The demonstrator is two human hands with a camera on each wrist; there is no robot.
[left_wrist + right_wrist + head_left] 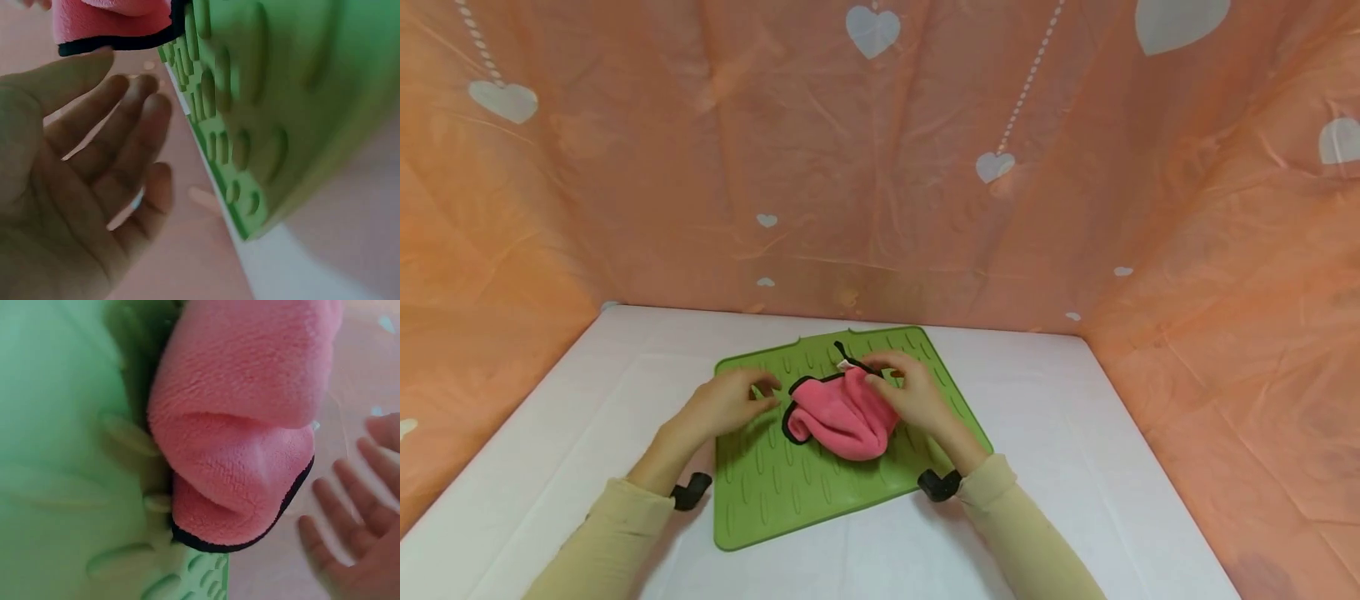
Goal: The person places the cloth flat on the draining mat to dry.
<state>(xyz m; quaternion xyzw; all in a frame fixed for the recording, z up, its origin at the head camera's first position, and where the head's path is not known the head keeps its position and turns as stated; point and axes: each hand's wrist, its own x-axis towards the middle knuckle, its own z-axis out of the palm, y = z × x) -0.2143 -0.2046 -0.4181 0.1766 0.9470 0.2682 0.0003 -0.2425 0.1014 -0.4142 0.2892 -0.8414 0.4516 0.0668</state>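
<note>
A crumpled pink cloth (pixel 850 417) with black edging lies bunched on a green ridged mat (pixel 775 483). A black loop and a small white tag show at its far edge. To the left of the cloth, my left hand (pixel 733 402) hovers with relaxed, bent fingers and holds nothing. My right hand (pixel 913 396) is over the cloth's right side. In the right wrist view, the fingers of the right hand (pixel 359 519) are spread, apart from the cloth (pixel 237 444). The left wrist view shows the left palm (pixel 69 169) below the cloth's black edge.
The mat lies at a slant on a white table (pixel 1045 467). Orange curtains (pixel 850 167) with pale hearts enclose the table at the back and on both sides. A black wrist device sits under each wrist, the left one (pixel 691 492) and the right one (pixel 938 485).
</note>
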